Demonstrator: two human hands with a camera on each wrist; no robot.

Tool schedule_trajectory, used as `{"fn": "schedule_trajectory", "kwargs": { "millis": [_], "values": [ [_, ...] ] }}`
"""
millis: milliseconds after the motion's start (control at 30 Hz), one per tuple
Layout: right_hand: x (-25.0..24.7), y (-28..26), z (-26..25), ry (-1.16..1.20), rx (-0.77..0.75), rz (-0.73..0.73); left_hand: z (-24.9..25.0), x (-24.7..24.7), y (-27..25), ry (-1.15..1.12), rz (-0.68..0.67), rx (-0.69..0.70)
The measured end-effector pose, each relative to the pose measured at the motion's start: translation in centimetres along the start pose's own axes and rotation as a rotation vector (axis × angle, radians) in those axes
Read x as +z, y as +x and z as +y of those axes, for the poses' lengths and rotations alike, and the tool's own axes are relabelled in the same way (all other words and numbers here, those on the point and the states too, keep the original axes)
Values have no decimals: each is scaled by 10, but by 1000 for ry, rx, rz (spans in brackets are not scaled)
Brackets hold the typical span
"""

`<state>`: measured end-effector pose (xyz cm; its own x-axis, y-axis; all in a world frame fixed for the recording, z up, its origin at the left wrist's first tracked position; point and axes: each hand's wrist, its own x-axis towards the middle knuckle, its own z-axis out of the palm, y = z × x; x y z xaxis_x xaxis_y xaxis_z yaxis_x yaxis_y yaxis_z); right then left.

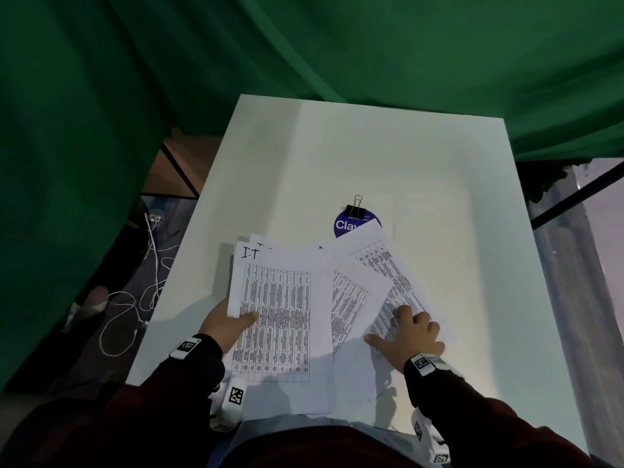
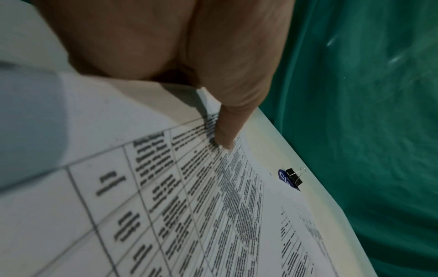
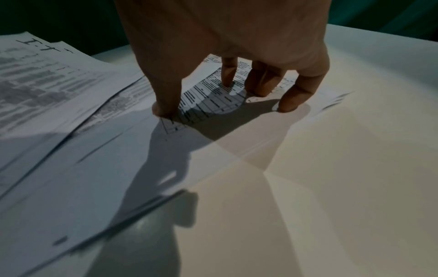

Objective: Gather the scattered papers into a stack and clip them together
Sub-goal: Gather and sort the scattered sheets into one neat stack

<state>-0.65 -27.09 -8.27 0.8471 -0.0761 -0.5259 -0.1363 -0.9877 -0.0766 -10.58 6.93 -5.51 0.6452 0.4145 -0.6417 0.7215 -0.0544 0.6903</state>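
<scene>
The left hand (image 1: 227, 327) pinches the big pile of papers (image 1: 280, 319) at its edge. The right hand (image 1: 410, 336) presses spread fingers (image 3: 297, 93) on a loose sheet (image 1: 391, 271). It should slide that sheet slowly under the pile. The clip (image 1: 355, 209) waits farther back on the surface (image 1: 439, 170).

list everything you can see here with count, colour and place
papers: several, exact count unclear, white with printed tables, fanned over the table's near half
binder clip: one, black, on the sticker beyond the papers
sticker: one, round, blue, partly under a sheet
table: one, white
backdrop: green cloth, behind
cables: white, floor at left
hands: left hand grips the left sheets; right hand presses fingertips on the right sheets
</scene>
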Motion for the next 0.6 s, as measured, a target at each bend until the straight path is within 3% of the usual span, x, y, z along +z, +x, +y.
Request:
{"fn": "schedule_trajectory", "kwargs": {
  "millis": [133,367,600],
  "values": [
    [-8,11,4,52,20,11,0,0,4,-129,-38,-62],
    [-3,15,8,17,13,65,4,12,11,-26,-129,-62],
    [-7,20,22,66,-62,123,12,21,11,-7,-47,-53]
  ]
}}
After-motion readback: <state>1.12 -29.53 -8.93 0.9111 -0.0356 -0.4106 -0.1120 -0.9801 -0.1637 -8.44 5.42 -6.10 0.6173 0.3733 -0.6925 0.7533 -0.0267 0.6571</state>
